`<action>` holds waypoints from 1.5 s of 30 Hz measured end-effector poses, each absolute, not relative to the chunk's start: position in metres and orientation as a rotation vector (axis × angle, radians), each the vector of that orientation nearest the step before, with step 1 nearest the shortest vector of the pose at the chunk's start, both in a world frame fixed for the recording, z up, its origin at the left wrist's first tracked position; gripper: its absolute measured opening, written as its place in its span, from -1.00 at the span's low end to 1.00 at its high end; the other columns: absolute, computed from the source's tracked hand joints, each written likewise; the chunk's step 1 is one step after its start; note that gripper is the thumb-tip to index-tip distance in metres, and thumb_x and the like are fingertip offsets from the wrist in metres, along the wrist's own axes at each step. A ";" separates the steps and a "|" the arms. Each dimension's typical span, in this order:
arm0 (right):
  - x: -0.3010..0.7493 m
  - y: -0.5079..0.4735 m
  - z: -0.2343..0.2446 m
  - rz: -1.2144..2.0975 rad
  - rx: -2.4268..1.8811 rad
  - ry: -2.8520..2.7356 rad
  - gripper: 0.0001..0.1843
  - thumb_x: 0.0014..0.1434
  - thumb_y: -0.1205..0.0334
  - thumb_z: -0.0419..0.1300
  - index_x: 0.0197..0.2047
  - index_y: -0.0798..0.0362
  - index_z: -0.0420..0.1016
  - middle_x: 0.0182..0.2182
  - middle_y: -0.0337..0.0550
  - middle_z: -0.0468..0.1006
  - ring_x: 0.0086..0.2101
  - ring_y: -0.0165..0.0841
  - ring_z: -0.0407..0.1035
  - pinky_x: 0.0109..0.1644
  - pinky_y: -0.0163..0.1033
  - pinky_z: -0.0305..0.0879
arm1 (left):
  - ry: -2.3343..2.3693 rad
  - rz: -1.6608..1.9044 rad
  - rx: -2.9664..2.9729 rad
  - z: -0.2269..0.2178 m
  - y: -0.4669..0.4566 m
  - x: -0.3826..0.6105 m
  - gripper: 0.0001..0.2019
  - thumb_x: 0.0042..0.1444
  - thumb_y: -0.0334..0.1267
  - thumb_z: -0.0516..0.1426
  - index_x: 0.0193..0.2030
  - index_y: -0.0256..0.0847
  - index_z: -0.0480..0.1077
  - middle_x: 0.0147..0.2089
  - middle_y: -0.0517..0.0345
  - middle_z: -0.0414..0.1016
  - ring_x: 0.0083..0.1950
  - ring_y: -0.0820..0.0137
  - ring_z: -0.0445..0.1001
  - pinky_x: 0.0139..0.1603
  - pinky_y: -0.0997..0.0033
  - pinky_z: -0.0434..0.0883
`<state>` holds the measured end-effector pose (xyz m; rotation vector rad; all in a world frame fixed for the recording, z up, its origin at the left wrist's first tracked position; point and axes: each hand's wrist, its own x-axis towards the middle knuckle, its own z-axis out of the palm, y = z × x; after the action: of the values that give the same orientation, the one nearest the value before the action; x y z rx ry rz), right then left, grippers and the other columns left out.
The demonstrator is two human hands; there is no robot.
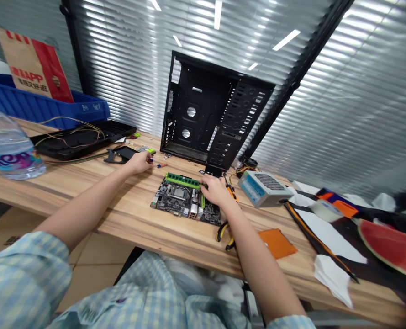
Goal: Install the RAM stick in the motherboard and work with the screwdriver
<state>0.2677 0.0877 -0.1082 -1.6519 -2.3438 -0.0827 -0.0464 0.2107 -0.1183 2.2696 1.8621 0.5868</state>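
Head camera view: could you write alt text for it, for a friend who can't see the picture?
A person's right hand touches a computer motherboard beside its green memory stick on a wooden table, while the left hand sits near small parts. An upright black computer case stands behind, a power supply to its right.

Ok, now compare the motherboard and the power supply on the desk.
The motherboard is a flat, open black circuit board; the power supply is a closed, pale metal box. The motherboard carries a green memory stick; the power supply shows a vent grille. The right hand touches the motherboard, not the power supply. Both sit on the wooden desk.
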 end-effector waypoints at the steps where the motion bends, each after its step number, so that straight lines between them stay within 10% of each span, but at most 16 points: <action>1: 0.268 0.088 -0.108 -0.083 -1.653 -2.345 -0.73 0.18 0.29 0.05 -0.10 0.00 0.50 -0.04 -0.06 0.54 -0.02 -0.19 0.34 -0.02 -0.09 0.05 | 1.877 0.569 2.274 -0.118 0.212 -0.046 -0.62 -0.09 -0.12 0.23 -0.12 -0.22 0.44 -0.19 0.06 0.58 -0.15 0.22 0.53 -0.18 0.44 0.38; 45: 0.267 0.089 -0.109 -0.107 -1.675 -2.359 -0.73 0.20 0.29 0.03 -0.10 0.01 0.49 -0.06 -0.07 0.53 -0.02 -0.20 0.34 -0.03 -0.10 0.04 | 1.944 0.306 2.695 -0.117 0.190 -0.014 -0.60 0.26 -0.05 -0.06 -0.10 -0.18 0.53 0.03 -0.14 0.42 0.14 0.02 0.28 0.07 0.07 0.21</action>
<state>0.2671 0.0892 -0.1092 -1.6754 -2.3594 -0.1069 -0.0139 0.1904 -0.1172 2.6949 1.9443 0.3059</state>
